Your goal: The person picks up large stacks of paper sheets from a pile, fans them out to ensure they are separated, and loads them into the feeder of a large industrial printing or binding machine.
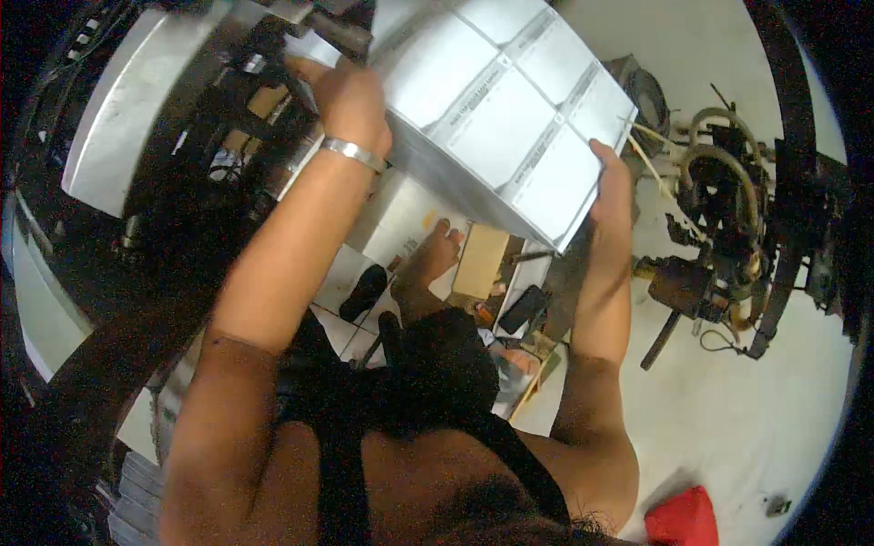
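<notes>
I am holding a large stack of flat printed sheets [510,118] out in front of me, above the floor and my own foot. The top sheet is pale grey-white, smooth and faintly glossy, ruled into a grid of rectangular panels, each with a narrow band of small dark print along one edge. The stack is showing a thick, straight layered edge along its lower side, so it is many sheets deep. My left hand [346,96] is gripping the stack's left edge near the top; the fingers are curling around and behind the sheets, so I cannot tell how tightly they are closing. A plain, shiny metal bangle [353,153] is sitting on that wrist. My right hand [608,173] is lying against the stack's lower right corner, palm pressing on the edge, fingers hidden behind the sheets, their spread not visible. Below the stack my bare foot [432,259] is resting on loose pale sheets scattered on the floor, with a small tan rectangular card or block [481,261] just beside it and a dark flat oblong thing [523,309] near that. To my left a long, dull grey sheet-metal panel [137,100] is slanting over dark machinery. To my right, well apart, a grimy machine with curved beige hoses [719,182] is standing on the pale concrete floor [746,409]. A red cloth-like thing [683,519] is lying at the lower right.
</notes>
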`<state>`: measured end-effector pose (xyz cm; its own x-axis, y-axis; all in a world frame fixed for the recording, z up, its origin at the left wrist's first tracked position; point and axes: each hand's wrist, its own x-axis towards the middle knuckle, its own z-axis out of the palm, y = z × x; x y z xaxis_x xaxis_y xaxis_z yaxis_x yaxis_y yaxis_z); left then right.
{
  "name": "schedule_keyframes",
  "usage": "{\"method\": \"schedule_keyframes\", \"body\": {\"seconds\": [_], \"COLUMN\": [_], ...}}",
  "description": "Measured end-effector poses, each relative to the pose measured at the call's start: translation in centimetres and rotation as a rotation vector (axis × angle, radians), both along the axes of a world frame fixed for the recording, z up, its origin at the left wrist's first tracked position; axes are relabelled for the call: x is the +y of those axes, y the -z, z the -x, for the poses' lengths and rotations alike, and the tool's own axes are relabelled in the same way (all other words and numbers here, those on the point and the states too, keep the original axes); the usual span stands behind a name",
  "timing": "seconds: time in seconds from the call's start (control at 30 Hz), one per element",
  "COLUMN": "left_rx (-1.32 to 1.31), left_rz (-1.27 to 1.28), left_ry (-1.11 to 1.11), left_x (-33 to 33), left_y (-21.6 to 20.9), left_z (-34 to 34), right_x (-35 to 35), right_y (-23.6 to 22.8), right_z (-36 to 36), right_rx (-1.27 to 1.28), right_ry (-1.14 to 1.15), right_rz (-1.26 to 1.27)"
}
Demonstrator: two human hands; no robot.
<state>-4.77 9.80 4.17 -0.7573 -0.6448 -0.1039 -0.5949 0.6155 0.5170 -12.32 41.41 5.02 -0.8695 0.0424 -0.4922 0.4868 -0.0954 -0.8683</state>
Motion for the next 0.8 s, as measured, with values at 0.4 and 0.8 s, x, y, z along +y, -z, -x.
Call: {"method": "schedule_keyframes", "body": {"seconds": [0.4,0.8], "left_rx": [-0.43,-0.274], "left_rz": [0.592,0.5], "left_ry": [0.377,0.352], "left_x": [-2.3,-6.6], "left_y": [-3.0,0.4], "left_z": [0.1,-0.2], "right_x": [-0.4,9.7], "right_y": [-2.4,3.8], "right_z": [-0.7,-8.5], "right_rx": [0.127,0.787], "right_ry": [-0.071,0.118], "right_rz": [-0.074,-1.283]}}
